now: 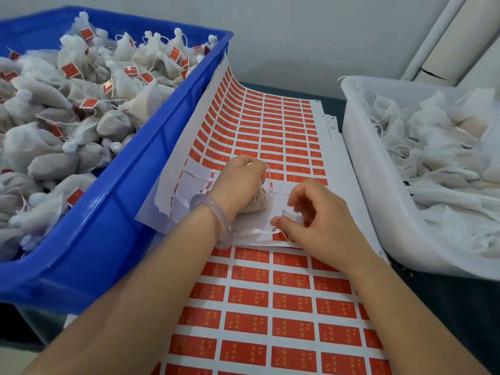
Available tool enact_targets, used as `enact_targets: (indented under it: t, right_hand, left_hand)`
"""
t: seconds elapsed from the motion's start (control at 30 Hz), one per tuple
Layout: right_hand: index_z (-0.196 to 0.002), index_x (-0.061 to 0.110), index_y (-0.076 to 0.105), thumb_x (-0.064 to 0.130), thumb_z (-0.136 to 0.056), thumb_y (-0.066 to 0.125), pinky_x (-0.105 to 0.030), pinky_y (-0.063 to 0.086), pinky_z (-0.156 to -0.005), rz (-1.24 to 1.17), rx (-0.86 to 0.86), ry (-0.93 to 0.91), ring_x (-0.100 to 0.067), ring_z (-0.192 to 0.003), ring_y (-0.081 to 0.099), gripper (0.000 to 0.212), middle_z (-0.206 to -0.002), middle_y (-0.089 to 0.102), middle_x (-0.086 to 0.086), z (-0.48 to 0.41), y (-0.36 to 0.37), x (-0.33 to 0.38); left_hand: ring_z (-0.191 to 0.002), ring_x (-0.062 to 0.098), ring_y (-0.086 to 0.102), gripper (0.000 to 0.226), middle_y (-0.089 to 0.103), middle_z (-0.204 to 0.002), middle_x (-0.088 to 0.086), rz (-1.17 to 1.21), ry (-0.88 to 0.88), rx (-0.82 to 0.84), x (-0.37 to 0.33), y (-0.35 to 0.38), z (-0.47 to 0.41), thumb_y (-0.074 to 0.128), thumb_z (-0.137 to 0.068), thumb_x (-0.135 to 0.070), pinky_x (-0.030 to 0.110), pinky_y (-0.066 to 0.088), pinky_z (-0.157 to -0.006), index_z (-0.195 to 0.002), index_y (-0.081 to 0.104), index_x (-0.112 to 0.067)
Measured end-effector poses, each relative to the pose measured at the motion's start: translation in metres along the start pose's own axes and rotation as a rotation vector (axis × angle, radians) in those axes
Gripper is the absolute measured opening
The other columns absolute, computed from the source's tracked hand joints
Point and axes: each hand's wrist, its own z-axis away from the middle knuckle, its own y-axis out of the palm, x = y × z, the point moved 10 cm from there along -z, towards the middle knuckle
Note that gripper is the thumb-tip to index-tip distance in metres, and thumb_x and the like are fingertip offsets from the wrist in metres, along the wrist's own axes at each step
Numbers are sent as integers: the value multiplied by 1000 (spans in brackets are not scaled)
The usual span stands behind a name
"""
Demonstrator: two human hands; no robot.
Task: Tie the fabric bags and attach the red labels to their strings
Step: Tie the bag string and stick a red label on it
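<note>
My left hand (239, 180) grips a small filled fabric bag (258, 203) by its neck, with the white string (269, 175) running over my fingers. The bag rests on the upper sticker sheet (270, 125) of red labels, in its peeled white area. My right hand (316, 215) sits just right of the bag, its thumb and fingers pinching a red label (276, 221) at the sheet's lower edge. A second sheet of red labels (270, 307) lies underneath, nearer to me.
A blue crate (151, 147) on the left is heaped with tied bags carrying red labels. A translucent white bin (378, 185) on the right holds several untied fabric bags. A pale bracelet (213, 212) circles my left wrist. A wall stands behind.
</note>
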Motion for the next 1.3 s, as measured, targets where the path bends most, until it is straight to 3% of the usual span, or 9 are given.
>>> enact_targets:
  t: [0.1,0.43,0.63,0.73,0.83,0.9,1.0,1.13,1.3]
  right_hand:
    - [-71,33,49,35,-78,72,-10,41,-54,-17,15,31,1,-63,57,24,-59,57,14,3,0,-6]
    - [-70,27,54,29,-75,76,-10,50,-58,-135,-70,102,-2,-64,62,22,-64,63,12,6,-15,-13]
    - [-81,33,56,21,-80,72,-3,44,-62,-103,120,72,2,-74,62,20,-76,66,25,9,-5,-8]
    - [-86,35,56,15,-81,70,-7,47,-64,-123,70,44,-3,-76,61,25,-84,65,26,9,-16,-5]
    - [-83,37,58,26,-77,75,-2,42,-68,-93,58,-16,6,-86,54,22,-96,57,32,10,-21,7]
    - [-73,41,60,39,-73,73,-1,38,-80,-68,186,-90,7,-103,48,14,-106,52,32,14,-8,20]
    - [-73,44,66,40,-76,66,-11,31,-94,-41,332,-156,4,-119,38,5,-117,49,32,21,11,29]
    - [-73,41,61,16,-87,61,-10,24,-96,-1,279,-38,13,-114,32,29,-109,47,33,10,3,8]
    - [-81,47,62,24,-88,58,-38,25,-113,91,450,8,9,-124,18,24,-120,30,41,18,25,-1]
  left_hand:
    - [-71,8,55,19,57,-75,-7,11,-6,-2,0,0,0,45,-97,-26,20,43,-60,-81,55,-26]
    - [-76,8,54,12,57,-84,-10,15,-13,29,2,3,-2,44,-97,-26,25,47,-76,-97,56,-25]
    - [-72,7,55,13,58,-82,-13,22,-16,27,2,2,-1,44,-97,-27,18,45,-61,-94,57,-27]
    - [-71,6,57,14,60,-82,-13,22,-15,28,2,2,-1,44,-97,-28,17,44,-58,-91,56,-28]
    - [-74,7,56,13,59,-83,-10,18,-14,28,2,2,-1,44,-97,-26,19,45,-62,-96,57,-24]
    - [-77,9,55,15,59,-84,-9,14,-16,27,2,2,-2,44,-97,-26,21,46,-68,-101,57,-21]
    - [-81,9,55,15,58,-85,-9,6,-16,28,2,2,-2,43,-97,-26,23,46,-72,-104,56,-21]
    - [-89,13,57,18,62,-98,-5,6,-18,28,3,3,-1,43,-97,-27,29,48,-85,-108,56,-22]
    - [-85,11,55,19,62,-98,-7,16,-21,37,3,3,-1,43,-98,-27,26,46,-80,-111,56,-23]
